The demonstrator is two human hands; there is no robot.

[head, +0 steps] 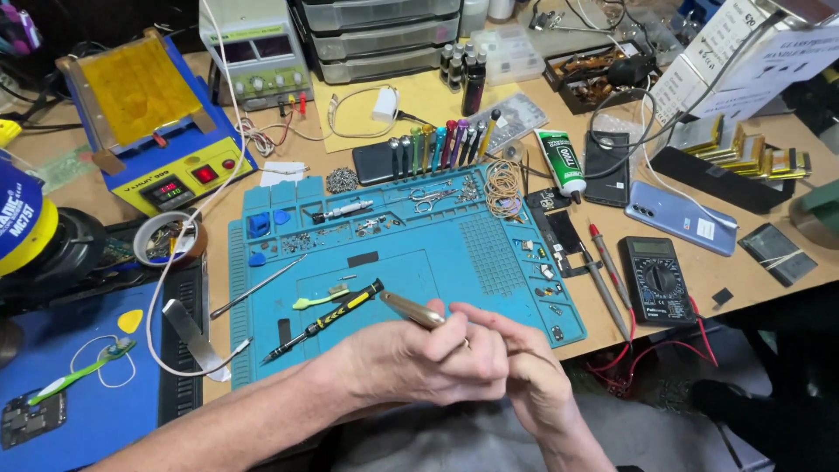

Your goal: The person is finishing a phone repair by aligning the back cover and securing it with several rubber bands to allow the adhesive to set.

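My left hand (419, 358) and my right hand (533, 371) are pressed together over the near edge of the blue repair mat (489, 253). A slim gold metal tool (411, 310) sticks out up and to the left from between their fingers. Which hand grips it is hard to tell; the left fingers wrap around its base. Whatever lies under the tool's tip is hidden by the hands. A black and yellow screwdriver (328, 319) lies on the mat just left of the hands, beside a small green plastic pry tool (315, 301).
A multimeter (655, 280) with red probes sits at right, next to a light blue phone (677, 217) and a dark phone (607, 157). Rubber bands (502, 188), tweezers, several screwdrivers and a glue tube (559, 162) line the mat's far edge. A yellow heating plate (144, 114) stands far left.
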